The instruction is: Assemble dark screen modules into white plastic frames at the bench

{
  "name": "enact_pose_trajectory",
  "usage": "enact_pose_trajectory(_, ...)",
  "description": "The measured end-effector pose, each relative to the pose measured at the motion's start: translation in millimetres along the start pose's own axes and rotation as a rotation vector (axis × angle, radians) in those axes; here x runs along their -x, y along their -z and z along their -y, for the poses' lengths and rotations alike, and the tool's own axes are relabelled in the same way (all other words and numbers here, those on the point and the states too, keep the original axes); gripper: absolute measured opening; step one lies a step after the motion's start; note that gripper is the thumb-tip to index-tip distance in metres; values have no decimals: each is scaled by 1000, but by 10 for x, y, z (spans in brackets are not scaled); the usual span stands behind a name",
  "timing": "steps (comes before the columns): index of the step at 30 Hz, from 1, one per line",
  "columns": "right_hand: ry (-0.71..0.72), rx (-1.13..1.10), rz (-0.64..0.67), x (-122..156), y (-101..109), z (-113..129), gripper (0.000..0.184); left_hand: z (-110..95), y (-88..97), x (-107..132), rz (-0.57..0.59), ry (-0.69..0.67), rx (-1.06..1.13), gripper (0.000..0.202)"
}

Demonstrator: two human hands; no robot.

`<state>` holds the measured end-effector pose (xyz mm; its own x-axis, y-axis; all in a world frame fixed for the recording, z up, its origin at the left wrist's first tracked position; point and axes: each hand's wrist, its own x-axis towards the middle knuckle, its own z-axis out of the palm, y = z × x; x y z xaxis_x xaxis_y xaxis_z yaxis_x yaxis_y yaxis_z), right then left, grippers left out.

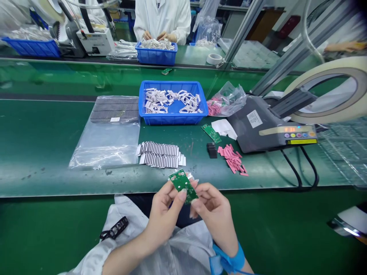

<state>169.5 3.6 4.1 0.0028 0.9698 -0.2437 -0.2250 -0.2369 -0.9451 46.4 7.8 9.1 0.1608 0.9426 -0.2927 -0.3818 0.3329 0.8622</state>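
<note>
A green circuit board (pixel 182 184) is held tilted in front of my body, just off the table's front edge. My left hand (pixel 168 206) pinches it, thumb on its face. At the board's lower right corner, my right hand (pixel 212 208) has thumb and fingers closed on the edge. Something whitish shows behind the board, too hidden to name. Beyond my hands lie rows of small white-and-dark strips (pixel 160 154). To their right are a black block (pixel 211 150), a pile of pink strips (pixel 233 159) and another green circuit board (pixel 211 133).
A blue bin (pixel 173 120) of white plastic frames stands behind the strips. Left of it lies a clear bag (pixel 106 141) with dark strips. A tape dispenser (pixel 266 126) fills the right side. Across the divider, a person (pixel 162 23) handles parts over another blue bin (pixel 156 56).
</note>
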Motion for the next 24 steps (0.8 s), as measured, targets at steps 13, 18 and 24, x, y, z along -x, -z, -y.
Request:
enact_pose_trajectory(13, 480, 353, -241, -492, -101, -93, 31, -498, 79, -750, -240, -388, -402, 29)
enact_pose_trajectory(18, 626, 575, -539, -792, 332, -179, 30, -1431, 177, -1905, -210, -685, -835, 29)
enact_pose_trajectory(24, 714, 640, -609, -997, 469, -347, 26, -1907, 227, -3739, -176, -494, -1104, 23)
